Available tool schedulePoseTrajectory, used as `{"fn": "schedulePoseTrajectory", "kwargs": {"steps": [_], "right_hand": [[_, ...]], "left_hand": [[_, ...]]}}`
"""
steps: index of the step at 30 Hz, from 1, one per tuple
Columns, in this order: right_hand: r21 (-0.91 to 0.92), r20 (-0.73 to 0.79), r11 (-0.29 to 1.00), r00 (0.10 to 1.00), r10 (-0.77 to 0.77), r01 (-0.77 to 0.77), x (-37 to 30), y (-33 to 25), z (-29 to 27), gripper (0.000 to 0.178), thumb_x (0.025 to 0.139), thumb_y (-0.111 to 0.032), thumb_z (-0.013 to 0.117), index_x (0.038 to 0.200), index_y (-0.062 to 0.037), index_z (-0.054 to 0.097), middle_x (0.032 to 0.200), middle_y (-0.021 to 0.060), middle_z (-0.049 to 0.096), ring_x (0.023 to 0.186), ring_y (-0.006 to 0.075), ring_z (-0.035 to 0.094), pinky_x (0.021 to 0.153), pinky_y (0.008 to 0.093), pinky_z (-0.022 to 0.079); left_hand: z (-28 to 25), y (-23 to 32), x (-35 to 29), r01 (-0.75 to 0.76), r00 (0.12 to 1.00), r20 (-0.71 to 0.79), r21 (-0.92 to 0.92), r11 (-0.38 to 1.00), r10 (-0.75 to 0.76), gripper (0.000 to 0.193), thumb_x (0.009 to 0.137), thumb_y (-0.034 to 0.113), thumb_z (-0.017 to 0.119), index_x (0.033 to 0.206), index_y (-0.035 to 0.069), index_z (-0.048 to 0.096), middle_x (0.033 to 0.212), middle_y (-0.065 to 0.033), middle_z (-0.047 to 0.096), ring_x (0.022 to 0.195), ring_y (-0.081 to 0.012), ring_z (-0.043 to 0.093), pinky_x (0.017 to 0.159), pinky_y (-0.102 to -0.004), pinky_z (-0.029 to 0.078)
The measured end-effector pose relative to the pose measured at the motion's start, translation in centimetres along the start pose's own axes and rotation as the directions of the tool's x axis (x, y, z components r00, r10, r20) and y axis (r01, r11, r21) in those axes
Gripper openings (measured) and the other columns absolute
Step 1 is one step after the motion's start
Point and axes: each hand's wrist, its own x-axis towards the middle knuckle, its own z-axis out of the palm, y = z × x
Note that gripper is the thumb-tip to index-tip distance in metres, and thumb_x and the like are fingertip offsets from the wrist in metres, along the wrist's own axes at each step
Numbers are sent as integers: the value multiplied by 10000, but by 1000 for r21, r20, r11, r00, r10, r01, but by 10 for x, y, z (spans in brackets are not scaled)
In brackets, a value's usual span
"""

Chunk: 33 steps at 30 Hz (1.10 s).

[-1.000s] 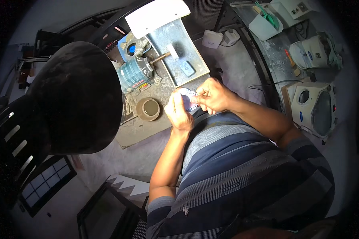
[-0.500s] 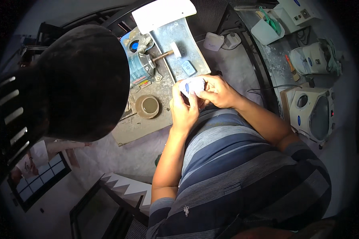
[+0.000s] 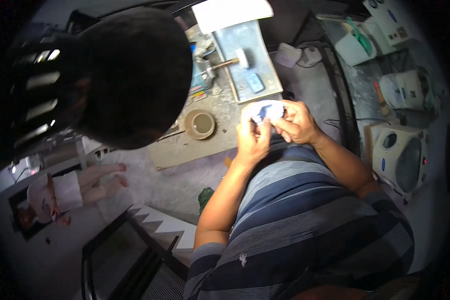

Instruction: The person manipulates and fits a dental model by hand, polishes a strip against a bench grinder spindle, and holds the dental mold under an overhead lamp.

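Observation:
Both my hands hold a small white dental cast (image 3: 271, 111) with a dark blue patch in its middle and a toothed-looking edge; strong glare hides its finer detail. My left hand (image 3: 254, 137) pinches it from the left, its thumb up against the near edge. From the other side, the fingers and thumb of my right hand (image 3: 301, 124) close on it. The cast is held up in front of my waist, just short of the bench's tray (image 3: 233, 90). Inside that tray lie a blue block (image 3: 255, 83) and a white polishing wheel (image 3: 242, 58) on a lathe shaft (image 3: 225, 63).
A round bowl (image 3: 189, 125) of greyish liquid stands on the bench (image 3: 172, 154). A large black lamp hood (image 3: 135, 80) blocks the left. White machines (image 3: 397, 155) and a tub (image 3: 352, 51) line the right-hand bench. Another person (image 3: 60, 192) is at the far left.
The whole view has shifted, with the bench and my hands now further right in it. The other person shows more fully. Both hands keep hold of the dental cast, its blue patch more exposed.

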Motion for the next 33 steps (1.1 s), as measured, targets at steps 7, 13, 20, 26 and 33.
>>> {"fn": "schedulePoseTrajectory", "kwargs": {"steps": [7,13,20,26,33], "right_hand": [[60,-21,998,999,-26,27,-6,-1,8,204,883,-53,563,1054,49,605,710,5,575,583,24,494,458,179,355],[40,-23,998,999,-45,46,-3,2,13,179,869,-31,555,1018,56,606,706,9,582,571,30,498,468,183,373],[-76,2,980,983,-185,184,10,18,14,175,858,26,548,1019,68,604,714,9,589,571,32,512,496,189,409],[-60,-28,994,995,-97,95,12,12,22,193,862,15,574,1044,73,606,726,10,597,584,32,519,502,189,417],[-71,-76,988,987,-139,134,20,22,22,172,869,-43,630,1009,57,632,712,17,621,590,34,546,500,206,432]], "left_hand": [[-2,-16,0,-92,991,-91,101,991,101,243,881,-34,588,1123,-28,574,809,-28,618,585,-26,487,492,-194,383],[0,-17,-3,-188,958,-189,154,970,216,289,844,-34,637,1129,-39,591,733,-26,618,554,-27,463,480,-209,390],[-8,-15,-6,-171,945,-221,294,940,241,192,882,-35,616,1071,-59,599,726,-22,633,603,-25,532,502,-200,424],[-8,-15,-7,-141,938,-251,358,923,241,216,884,-14,613,1096,-37,576,683,-44,617,532,-51,504,462,-235,402],[-8,-30,-5,-89,939,-299,258,962,168,204,910,-3,580,1111,-36,558,791,-85,645,639,-89,581,560,-251,470]]}}
